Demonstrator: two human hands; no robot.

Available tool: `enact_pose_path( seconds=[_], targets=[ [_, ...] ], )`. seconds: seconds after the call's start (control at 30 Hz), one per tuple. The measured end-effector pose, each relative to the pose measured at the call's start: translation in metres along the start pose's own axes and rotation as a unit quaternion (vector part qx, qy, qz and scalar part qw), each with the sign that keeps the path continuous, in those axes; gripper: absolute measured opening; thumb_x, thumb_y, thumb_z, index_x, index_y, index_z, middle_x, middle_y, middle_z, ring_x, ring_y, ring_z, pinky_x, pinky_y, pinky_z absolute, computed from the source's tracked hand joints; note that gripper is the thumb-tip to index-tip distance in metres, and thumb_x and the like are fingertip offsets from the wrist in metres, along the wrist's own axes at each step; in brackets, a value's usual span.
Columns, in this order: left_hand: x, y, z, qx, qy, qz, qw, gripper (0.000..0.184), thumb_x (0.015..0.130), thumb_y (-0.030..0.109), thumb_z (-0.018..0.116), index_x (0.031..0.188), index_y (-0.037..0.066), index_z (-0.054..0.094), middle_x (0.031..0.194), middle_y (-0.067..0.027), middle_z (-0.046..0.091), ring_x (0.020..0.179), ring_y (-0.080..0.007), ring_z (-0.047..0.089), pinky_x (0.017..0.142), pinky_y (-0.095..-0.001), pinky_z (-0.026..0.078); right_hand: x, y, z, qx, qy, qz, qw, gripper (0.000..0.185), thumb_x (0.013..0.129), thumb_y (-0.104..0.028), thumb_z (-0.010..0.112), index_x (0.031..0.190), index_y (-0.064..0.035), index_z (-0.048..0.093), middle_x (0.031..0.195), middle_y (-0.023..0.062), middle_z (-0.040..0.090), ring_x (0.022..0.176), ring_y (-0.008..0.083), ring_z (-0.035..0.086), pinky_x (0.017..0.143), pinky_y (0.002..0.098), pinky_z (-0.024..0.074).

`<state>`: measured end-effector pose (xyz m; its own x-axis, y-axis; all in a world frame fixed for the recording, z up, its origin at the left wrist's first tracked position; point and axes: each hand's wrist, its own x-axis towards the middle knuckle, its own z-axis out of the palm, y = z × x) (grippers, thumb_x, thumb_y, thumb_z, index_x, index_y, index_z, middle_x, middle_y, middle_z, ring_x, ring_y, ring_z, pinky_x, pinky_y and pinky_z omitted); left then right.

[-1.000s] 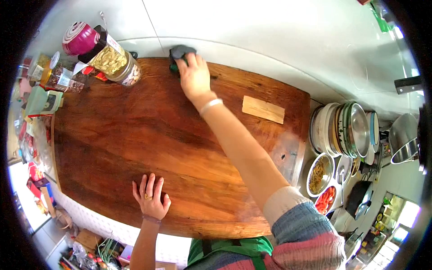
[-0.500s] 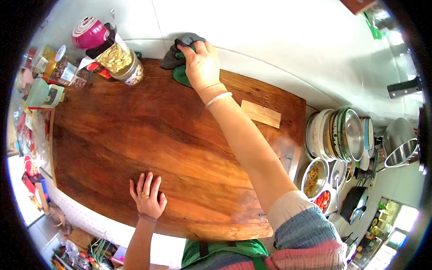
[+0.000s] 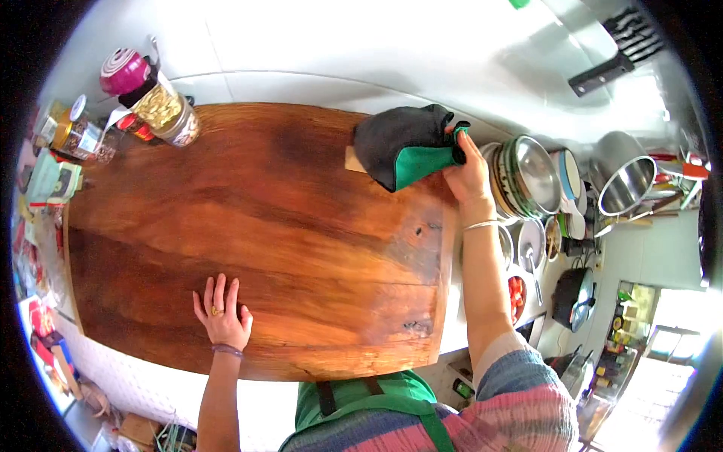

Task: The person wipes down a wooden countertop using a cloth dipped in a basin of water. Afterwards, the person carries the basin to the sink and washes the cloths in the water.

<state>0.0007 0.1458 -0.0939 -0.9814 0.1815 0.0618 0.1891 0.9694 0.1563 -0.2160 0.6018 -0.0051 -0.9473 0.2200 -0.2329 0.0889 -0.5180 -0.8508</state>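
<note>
A black-and-green cloth [image 3: 407, 143] is pinched by one edge in my right hand [image 3: 470, 173], over the far right part of the wooden board [image 3: 263, 203]. Its green underside shows where the edge folds over. Part of a pale wooden strip [image 3: 355, 160] sticks out from behind the cloth; the rest is hidden. My left hand [image 3: 224, 315] lies on the board near its front edge, fingers spread and holding nothing. It wears a ring.
Jars [image 3: 181, 124] and a cut red onion [image 3: 124, 71] stand at the board's far left. Stacked plates and bowls [image 3: 538, 175] stand just right of the board. A steel pot [image 3: 626, 177] is farther right. The white tiled wall [image 3: 286, 45] rises behind.
My right hand has moved from the back edge of the board to the right with the cloth, which now hangs spread out rather than bunched. The view has turned rightward. My left hand stays on the board.
</note>
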Motion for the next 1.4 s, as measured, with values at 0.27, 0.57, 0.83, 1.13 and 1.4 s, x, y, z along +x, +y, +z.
enact_pose_path(
  seconds=[0.27, 0.57, 0.83, 1.13, 1.4],
  targets=[
    [-0.003, -0.001, 0.003, 0.016, -0.01, -0.003, 1.0, 0.051, 0.08, 0.02, 0.055, 0.13, 0.015, 0.05, 0.145, -0.0058, 0.034, 0.135, -0.0298, 0.031, 0.111, -0.0589, 0.015, -0.078, -0.061, 0.073, -0.632, -0.222, -0.168, 0.723, 0.036, 0.093, -0.02, 0.057, 0.122, 0.0014, 0.055, 0.113, 0.0101, 0.063, 0.105, 0.0187, 0.057, 0.093, 0.031, 0.0433],
    [-0.003, 0.0, 0.001, 0.021, -0.036, 0.0, 0.999, 0.05, 0.085, 0.019, 0.052, 0.134, 0.014, 0.046, 0.147, -0.0057, 0.031, 0.137, -0.0293, 0.027, 0.113, -0.0571, 0.013, -0.062, 0.112, 0.015, -0.777, 0.024, -0.132, 0.615, 0.078, 0.086, -0.058, 0.052, 0.142, -0.0069, 0.034, 0.145, 0.0317, 0.025, 0.133, 0.0504, 0.024, 0.104, 0.0645, 0.0195],
    [0.002, 0.001, 0.002, 0.019, -0.037, 0.005, 0.999, 0.049, 0.082, 0.018, 0.052, 0.13, 0.009, 0.049, 0.144, -0.0117, 0.034, 0.135, -0.035, 0.029, 0.11, -0.0609, 0.015, 0.038, 0.203, 0.124, -0.803, 0.055, -0.187, 0.564, 0.073, 0.091, -0.047, 0.045, 0.139, 0.0071, 0.032, 0.145, 0.0328, 0.023, 0.136, 0.0483, 0.017, 0.112, 0.0549, 0.0101],
    [0.001, 0.002, 0.004, 0.037, -0.019, 0.021, 0.999, 0.05, 0.083, 0.016, 0.051, 0.132, 0.01, 0.047, 0.145, -0.0098, 0.035, 0.135, -0.0324, 0.03, 0.111, -0.058, 0.017, 0.054, 0.166, 0.09, -0.777, -0.1, -0.323, 0.531, 0.048, 0.093, -0.044, 0.043, 0.124, -0.0102, 0.057, 0.128, 0.012, 0.054, 0.124, 0.0325, 0.042, 0.109, 0.0474, 0.0247],
    [0.002, 0.002, 0.001, 0.03, -0.035, 0.017, 0.999, 0.052, 0.083, 0.015, 0.054, 0.134, 0.011, 0.046, 0.147, -0.0095, 0.031, 0.137, -0.0326, 0.026, 0.112, -0.0578, 0.014, 0.019, 0.145, 0.012, -0.786, 0.019, -0.303, 0.539, 0.043, 0.09, -0.036, 0.054, 0.12, -0.0049, 0.058, 0.124, 0.022, 0.054, 0.119, 0.0393, 0.046, 0.1, 0.0488, 0.0364]
  ],
)
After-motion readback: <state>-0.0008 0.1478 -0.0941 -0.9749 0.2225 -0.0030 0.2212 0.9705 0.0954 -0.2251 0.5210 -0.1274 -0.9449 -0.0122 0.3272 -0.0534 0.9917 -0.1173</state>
